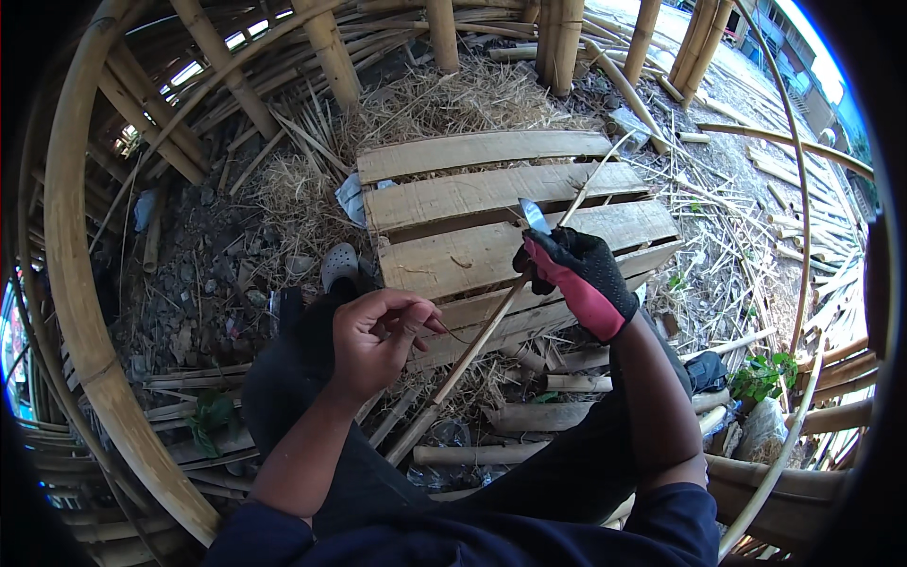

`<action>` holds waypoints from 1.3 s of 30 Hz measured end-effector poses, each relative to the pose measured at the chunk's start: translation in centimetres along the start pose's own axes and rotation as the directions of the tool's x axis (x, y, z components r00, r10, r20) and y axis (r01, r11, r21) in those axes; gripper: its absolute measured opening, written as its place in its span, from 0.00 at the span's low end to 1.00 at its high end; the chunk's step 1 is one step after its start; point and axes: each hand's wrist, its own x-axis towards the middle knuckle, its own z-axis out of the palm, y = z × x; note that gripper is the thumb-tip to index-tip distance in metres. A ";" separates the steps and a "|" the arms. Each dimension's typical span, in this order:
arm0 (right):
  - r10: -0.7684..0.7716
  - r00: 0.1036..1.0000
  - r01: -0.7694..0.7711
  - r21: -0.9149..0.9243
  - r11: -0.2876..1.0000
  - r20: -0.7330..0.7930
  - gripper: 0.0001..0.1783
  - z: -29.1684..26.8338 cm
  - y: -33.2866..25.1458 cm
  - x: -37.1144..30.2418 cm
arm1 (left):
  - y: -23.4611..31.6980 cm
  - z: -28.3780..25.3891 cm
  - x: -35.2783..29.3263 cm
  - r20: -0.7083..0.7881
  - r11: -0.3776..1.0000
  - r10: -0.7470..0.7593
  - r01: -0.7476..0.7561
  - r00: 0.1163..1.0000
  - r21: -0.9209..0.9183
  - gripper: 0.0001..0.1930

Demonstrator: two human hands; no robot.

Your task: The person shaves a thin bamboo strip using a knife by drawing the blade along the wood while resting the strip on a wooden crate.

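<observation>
My right hand (578, 279), in a black and pink glove, is closed round a knife (534, 215). Its short blade sticks up past the fingers, and its handle is hidden in the glove. A long, thin bamboo strip (482, 338) slants from between my legs, past the gloved fingers, to the far right; whether they grip it too I cannot tell. My bare left hand (383, 340) is left of the strip with its fingers curled in a pinch. A thin brown sliver (455, 335) pokes out from its fingertips. Beneath both hands lies a slatted wooden platform (444, 257).
A thick bamboo pole (80, 283) curves along my left side. Bamboo posts (562, 42) stand at the back, beside a heap of dry shavings (453, 99). Cut bamboo lengths (482, 455) lie near my legs, and a shoe (340, 265) shows left of the platform.
</observation>
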 end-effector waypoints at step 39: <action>-0.431 0.864 0.377 -0.901 0.213 0.260 0.13 0.7 2.3 -1.8 | 2.0 0.5 -1.7 0.542 0.628 -0.547 0.741 0.638 -0.239 0.18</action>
